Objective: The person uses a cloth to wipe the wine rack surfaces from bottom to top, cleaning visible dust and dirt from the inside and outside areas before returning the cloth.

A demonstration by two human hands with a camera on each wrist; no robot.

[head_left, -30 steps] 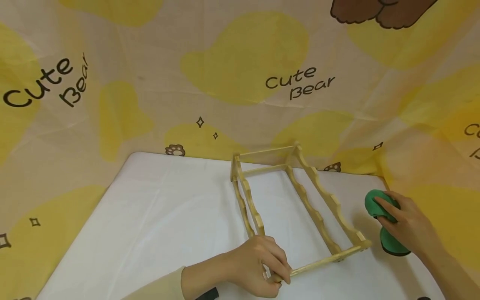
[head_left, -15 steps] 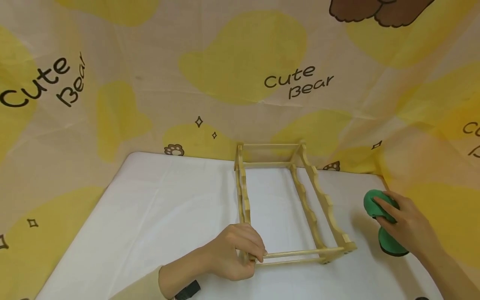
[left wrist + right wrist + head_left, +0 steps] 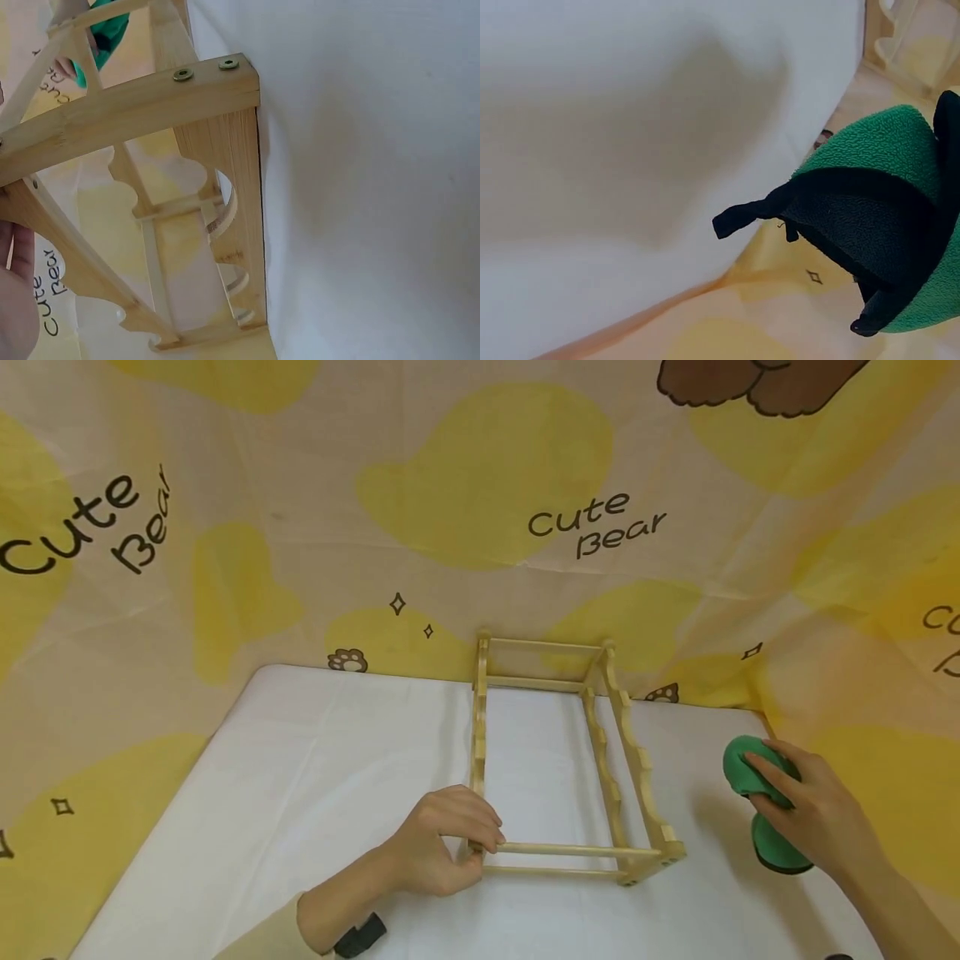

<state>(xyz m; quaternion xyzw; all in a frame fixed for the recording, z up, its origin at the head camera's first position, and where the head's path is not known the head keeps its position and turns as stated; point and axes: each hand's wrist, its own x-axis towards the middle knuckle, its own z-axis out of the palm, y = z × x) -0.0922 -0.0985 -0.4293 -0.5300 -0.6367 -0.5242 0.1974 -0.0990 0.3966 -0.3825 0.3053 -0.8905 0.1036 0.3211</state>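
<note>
A pale wooden rack (image 3: 640, 764) with scalloped rails and round crossbars stands on the white table in the head view. My left hand (image 3: 438, 843) grips its near left corner, thumb below and fingers over the top. Up close, the left wrist view shows the rack's end post (image 3: 135, 112) with metal bolt heads, and part of my left hand (image 3: 16, 300) at the edge. To the right of the rack, apart from it, my right hand (image 3: 821, 810) holds a folded green cloth (image 3: 776, 843) with dark trim. The right wrist view shows this green cloth (image 3: 877, 142) bunched up, its black underside and a strap visible.
The white table (image 3: 337, 760) ends at a fabric backdrop (image 3: 300, 527) printed with yellow patches and "Cute Bear" lettering. The rack's far end is close to that backdrop. A black band (image 3: 362, 935) is at my left wrist.
My left hand has shifted the rack's near end leftward and away from me, so the rack now points straighter toward the backdrop. My right hand with the cloth has barely moved.
</note>
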